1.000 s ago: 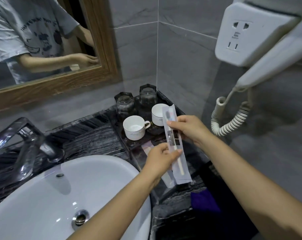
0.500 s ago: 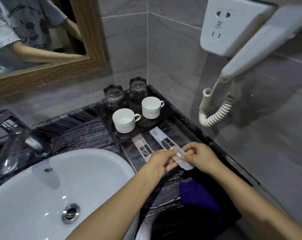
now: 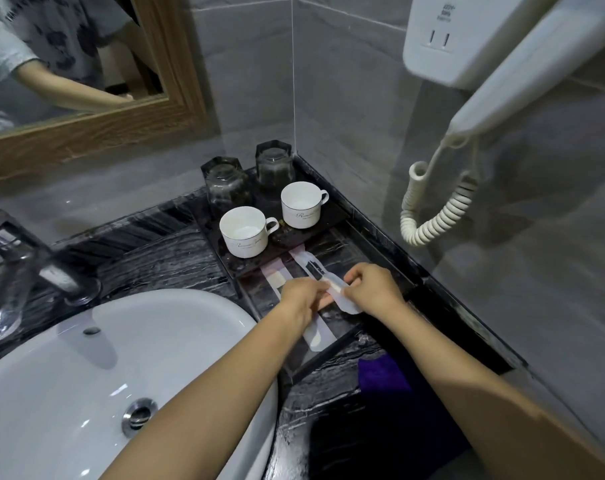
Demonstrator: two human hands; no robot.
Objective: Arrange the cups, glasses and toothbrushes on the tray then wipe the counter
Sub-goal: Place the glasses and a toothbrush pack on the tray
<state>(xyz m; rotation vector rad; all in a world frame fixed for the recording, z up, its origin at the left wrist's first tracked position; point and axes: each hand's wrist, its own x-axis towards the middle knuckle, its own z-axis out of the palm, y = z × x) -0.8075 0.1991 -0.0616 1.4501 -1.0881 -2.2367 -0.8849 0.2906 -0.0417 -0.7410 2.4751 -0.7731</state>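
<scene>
Left hand (image 3: pixel 303 295) & right hand (image 3: pixel 374 289) both pinch a flat, clear-plastic wrapped toothbrush (image 3: pixel 330 284), palms down, at glossy black tray (image 3: pixel 329 356) front half. 2nd packet (image 3: pixel 296 306) lies beside, under left hand.

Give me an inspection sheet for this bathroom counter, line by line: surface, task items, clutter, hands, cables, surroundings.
Surface: dark veined counter, no spills visible.
Task items: tray in the corner holds two upturned glasses, two upright white cups and two wrapped toothbrushes lying side by side.
Clutter: purple cloth on the counter near the tray.
Hands: left hand and right hand both pinch the right-hand toothbrush packet.
Cables: white coiled cord hangs against the wall, clear of the tray.
Surroundings: white sink, chrome tap, wood-framed mirror, wall hairdryer unit.
</scene>
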